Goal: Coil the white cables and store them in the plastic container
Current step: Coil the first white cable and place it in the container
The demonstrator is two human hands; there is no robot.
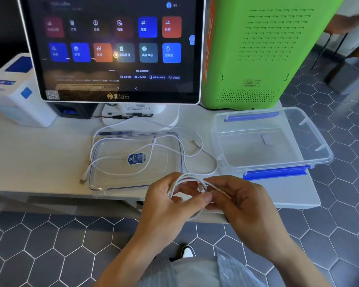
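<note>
the left hand (166, 195) and the right hand (236, 195) both pinch a small coil of white cable (187, 183), held just in front of the table edge (50, 195). the cable looks light and soft, so the loops may spring open; holding where the loops cross seems best. a second white cable (145, 146) lies loose across the clear lid (104, 183). the plastic container (319, 146) stands open beside it.

On the counter (39, 154), a lid (116, 175) lies in front of the monitor (112, 48), with a loose cable (153, 147) draped across it. The container (311, 141) sits to the lid's right, before a tall cabinet (267, 54); a printer (15, 96) stands left of the monitor.
</note>
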